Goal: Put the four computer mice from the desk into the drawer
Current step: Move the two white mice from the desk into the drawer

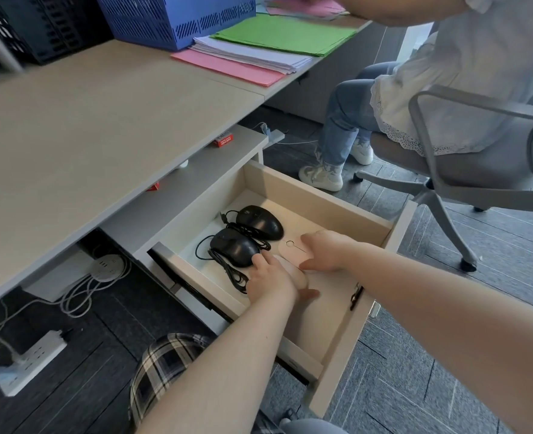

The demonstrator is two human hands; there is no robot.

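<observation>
The open drawer [318, 211] under the desk [102, 120] holds two black wired mice side by side, the farther one [260, 221] and the nearer one [234, 245], with their cables coiled around them. To their right lie two pale mice. My left hand [271, 278] is laid over a pale pink mouse [295, 274], fingers wrapped around it and fingertips touching the nearer black mouse. My right hand [324, 250] grips the edge of a flat beige mouse [293, 245], which rests on the drawer floor. No mouse is visible on the desk top.
Stacks of pink, white and green paper [259, 51] and a blue crate [171, 17] sit at the desk's far side. Another person sits on a grey office chair [465, 170] to the right. Power strips and cables [33, 355] lie on the floor at left.
</observation>
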